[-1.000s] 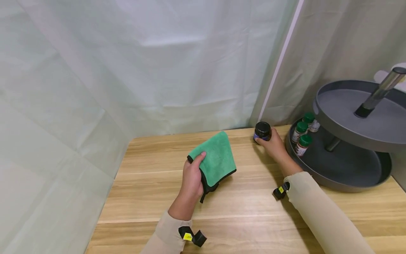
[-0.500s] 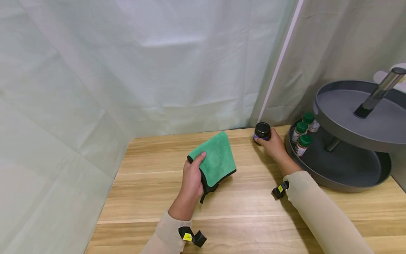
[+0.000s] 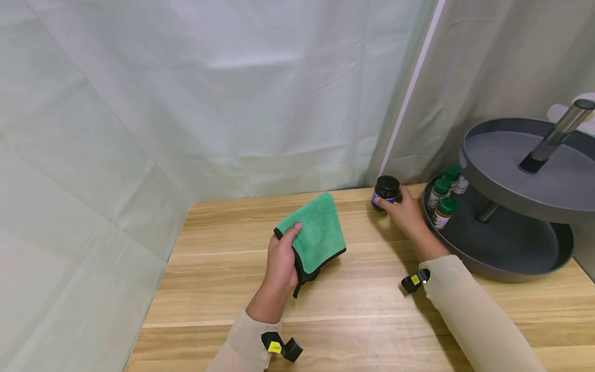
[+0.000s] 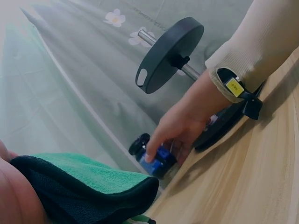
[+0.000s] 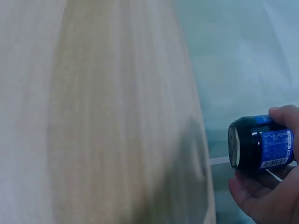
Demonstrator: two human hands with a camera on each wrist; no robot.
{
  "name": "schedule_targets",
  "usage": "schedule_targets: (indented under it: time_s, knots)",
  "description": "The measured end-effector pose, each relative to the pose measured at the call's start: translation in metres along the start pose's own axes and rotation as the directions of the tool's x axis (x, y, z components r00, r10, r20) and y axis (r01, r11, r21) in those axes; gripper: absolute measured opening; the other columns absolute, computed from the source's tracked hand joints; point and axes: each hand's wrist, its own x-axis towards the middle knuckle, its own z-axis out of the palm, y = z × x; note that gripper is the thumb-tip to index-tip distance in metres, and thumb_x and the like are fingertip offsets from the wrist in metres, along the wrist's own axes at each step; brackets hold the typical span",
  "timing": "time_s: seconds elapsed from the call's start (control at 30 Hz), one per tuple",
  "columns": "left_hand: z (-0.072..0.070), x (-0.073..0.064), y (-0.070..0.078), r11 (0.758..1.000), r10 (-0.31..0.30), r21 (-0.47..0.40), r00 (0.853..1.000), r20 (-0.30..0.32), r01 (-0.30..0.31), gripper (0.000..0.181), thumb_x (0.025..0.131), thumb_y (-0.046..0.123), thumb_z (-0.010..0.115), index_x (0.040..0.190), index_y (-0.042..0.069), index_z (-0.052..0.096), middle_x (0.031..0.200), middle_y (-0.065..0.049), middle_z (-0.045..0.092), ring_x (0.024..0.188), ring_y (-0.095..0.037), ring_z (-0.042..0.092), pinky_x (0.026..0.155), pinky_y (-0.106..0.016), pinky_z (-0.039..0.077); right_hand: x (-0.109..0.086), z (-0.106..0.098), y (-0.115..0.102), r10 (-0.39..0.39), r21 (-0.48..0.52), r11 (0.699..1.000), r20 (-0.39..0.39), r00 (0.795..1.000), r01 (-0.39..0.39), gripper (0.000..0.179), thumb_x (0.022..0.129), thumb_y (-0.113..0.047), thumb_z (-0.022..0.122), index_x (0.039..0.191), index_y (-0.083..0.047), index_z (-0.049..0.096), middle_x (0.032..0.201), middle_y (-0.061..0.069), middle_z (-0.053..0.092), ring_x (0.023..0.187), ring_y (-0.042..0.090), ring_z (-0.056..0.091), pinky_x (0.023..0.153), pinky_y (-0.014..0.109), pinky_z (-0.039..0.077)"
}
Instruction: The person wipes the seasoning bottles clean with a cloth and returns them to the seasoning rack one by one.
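Observation:
A dark jar with a black lid and a blue label (image 3: 385,192) is gripped by my right hand (image 3: 405,211) near the table's back edge. In the right wrist view the jar (image 5: 259,143) shows its base and printed label, with fingers and thumb around its side. My left hand (image 3: 282,258) holds a folded green cloth (image 3: 318,232) with black edging, thumb on top, over the middle of the table. The cloth (image 4: 88,175) fills the lower left of the left wrist view, its dark underside showing.
To the right stands a two-tier grey round rack (image 3: 506,258) with a metal post (image 3: 558,134). Several green-capped spice bottles (image 3: 444,213) sit at the left of its lower tier. A pale curtain (image 3: 279,103) hangs behind the wooden table (image 3: 209,289).
My right hand has raised the jar slightly, and its label shows more in the head view. The left hand and the cloth have stayed in place.

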Motion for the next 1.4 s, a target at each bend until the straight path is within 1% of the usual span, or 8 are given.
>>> schedule_targets:
  time_s: [0.13, 0.37, 0.67, 0.87, 1.07, 1.13, 1.23, 1.4]
  knots:
    - [0.000, 0.000, 0.000, 1.000, -0.001, 0.002, 1.000, 0.008, 0.001, 0.037, 0.099, 0.026, 0.063, 0.131, 0.008, 0.056, 0.125, -0.005, 0.060, 0.114, -0.018, 0.059, 0.100, -0.031, 0.050, -0.007, -0.004, -0.009, -0.014, 0.034, 0.999, 0.008, 1.000, 0.013, 0.064, 0.094, -0.039, 0.070, 0.140, -0.001, 0.046, 0.138, 0.026, 0.054, 0.126, 0.042, 0.054, 0.105, 0.051, 0.043]
    - [0.000, 0.000, 0.001, 1.000, -0.003, -0.007, 1.000, 0.011, 0.003, 0.037, 0.099, 0.025, 0.062, 0.131, 0.008, 0.055, 0.124, -0.004, 0.060, 0.114, -0.017, 0.059, 0.099, -0.031, 0.050, -0.028, -0.006, -0.026, -0.087, 0.140, 0.987, 0.048, 0.995, 0.080, 0.060, 0.095, -0.039, 0.070, 0.140, -0.008, 0.048, 0.133, 0.022, 0.055, 0.117, 0.038, 0.062, 0.089, 0.032, 0.051]
    - [0.000, 0.000, 0.000, 1.000, 0.022, 0.009, 1.000, 0.015, -0.022, 0.042, 0.100, 0.032, 0.061, 0.134, 0.008, 0.054, 0.128, -0.004, 0.060, 0.117, -0.017, 0.057, 0.104, -0.033, 0.048, -0.057, -0.005, -0.051, -0.167, 0.258, 0.958, 0.144, 0.975, 0.126, 0.059, 0.096, -0.026, 0.070, 0.145, -0.009, 0.044, 0.137, 0.022, 0.054, 0.118, 0.031, 0.060, 0.087, 0.022, 0.052]
    - [0.001, 0.000, 0.000, 0.998, 0.042, 0.039, 0.998, 0.040, -0.044, 0.047, 0.102, 0.036, 0.059, 0.139, 0.009, 0.051, 0.134, -0.005, 0.057, 0.122, -0.017, 0.056, 0.109, -0.034, 0.045, -0.073, -0.001, -0.063, -0.259, 0.333, 0.926, 0.228, 0.939, 0.175, 0.057, 0.093, -0.013, 0.072, 0.144, -0.008, 0.045, 0.134, 0.020, 0.057, 0.117, 0.024, 0.059, 0.089, 0.020, 0.055]
    - [0.002, -0.001, 0.000, 0.999, 0.029, 0.034, 0.998, 0.058, -0.031, 0.049, 0.102, 0.039, 0.058, 0.142, 0.011, 0.049, 0.140, -0.006, 0.055, 0.128, -0.018, 0.054, 0.112, -0.037, 0.043, -0.084, 0.006, -0.068, -0.349, 0.223, 0.930, 0.278, 0.895, 0.293, 0.057, 0.088, -0.020, 0.079, 0.139, -0.018, 0.053, 0.133, 0.007, 0.062, 0.126, 0.023, 0.057, 0.109, 0.043, 0.046]
    - [0.002, -0.002, 0.000, 0.999, 0.025, 0.030, 0.997, 0.067, -0.027, 0.051, 0.102, 0.039, 0.059, 0.143, 0.011, 0.049, 0.142, -0.007, 0.055, 0.129, -0.019, 0.053, 0.112, -0.037, 0.043, -0.088, 0.009, -0.069, -0.372, 0.197, 0.925, 0.314, 0.873, 0.324, 0.058, 0.087, -0.024, 0.081, 0.138, -0.023, 0.054, 0.133, 0.002, 0.062, 0.126, 0.023, 0.057, 0.108, 0.049, 0.046]
    - [0.002, -0.004, 0.001, 1.000, 0.012, 0.017, 0.997, 0.082, -0.013, 0.051, 0.102, 0.041, 0.059, 0.142, 0.012, 0.049, 0.141, -0.006, 0.055, 0.128, -0.018, 0.054, 0.110, -0.035, 0.045, -0.093, 0.014, -0.072, -0.395, 0.168, 0.919, 0.367, 0.842, 0.358, 0.058, 0.085, -0.029, 0.083, 0.137, -0.026, 0.056, 0.132, -0.002, 0.063, 0.121, 0.021, 0.059, 0.102, 0.049, 0.049]
    - [0.003, -0.006, 0.002, 1.000, -0.005, -0.006, 0.993, 0.119, 0.006, 0.054, 0.100, 0.045, 0.059, 0.141, 0.011, 0.051, 0.137, -0.005, 0.057, 0.122, -0.016, 0.057, 0.103, -0.030, 0.050, -0.099, 0.019, -0.075, -0.413, 0.165, 0.911, 0.393, 0.822, 0.379, 0.061, 0.083, -0.032, 0.084, 0.137, -0.026, 0.056, 0.131, -0.002, 0.063, 0.118, 0.020, 0.059, 0.098, 0.041, 0.051]
